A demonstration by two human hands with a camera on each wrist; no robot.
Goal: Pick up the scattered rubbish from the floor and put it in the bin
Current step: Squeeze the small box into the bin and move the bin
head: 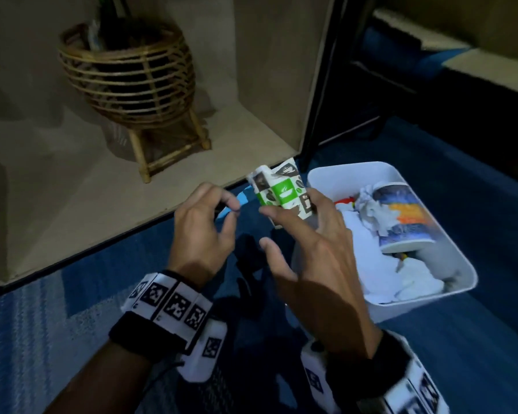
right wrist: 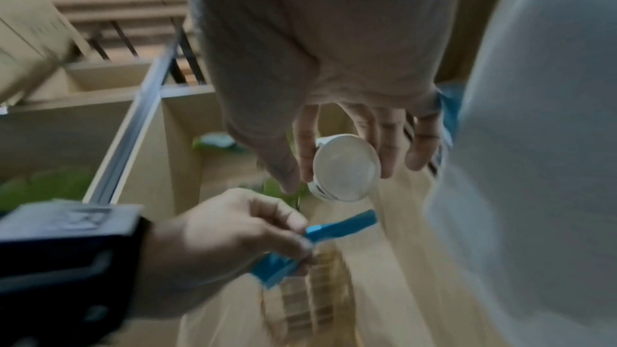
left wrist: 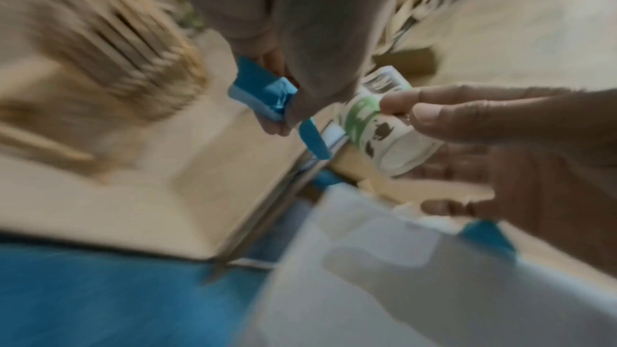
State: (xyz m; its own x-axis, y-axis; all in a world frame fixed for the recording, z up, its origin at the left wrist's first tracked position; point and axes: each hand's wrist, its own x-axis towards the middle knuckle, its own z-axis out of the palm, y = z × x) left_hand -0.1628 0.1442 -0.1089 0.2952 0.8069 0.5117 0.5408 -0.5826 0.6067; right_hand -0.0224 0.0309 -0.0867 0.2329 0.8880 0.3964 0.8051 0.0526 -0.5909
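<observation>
My right hand (head: 293,216) grips a crumpled white paper cup with green and black print (head: 281,192), just left of the white bin (head: 326,174). The cup's round base (right wrist: 347,168) faces the right wrist camera between my fingers (right wrist: 307,152). My left hand (head: 225,204) pinches a blue paper scrap (head: 243,198) between thumb and fingers, close beside the cup. The scrap (left wrist: 267,96) and cup (left wrist: 377,125) also show in the blurred left wrist view. The bin holds a printed paper cup (head: 401,216), crumpled white paper (head: 374,210) and white tissue.
A wicker plant stand (head: 132,82) sits on the low wooden shelf (head: 72,204) to the left. A dark cabinet edge (head: 320,85) rises behind the bin. Blue carpet (head: 461,339) covers the floor around my hands.
</observation>
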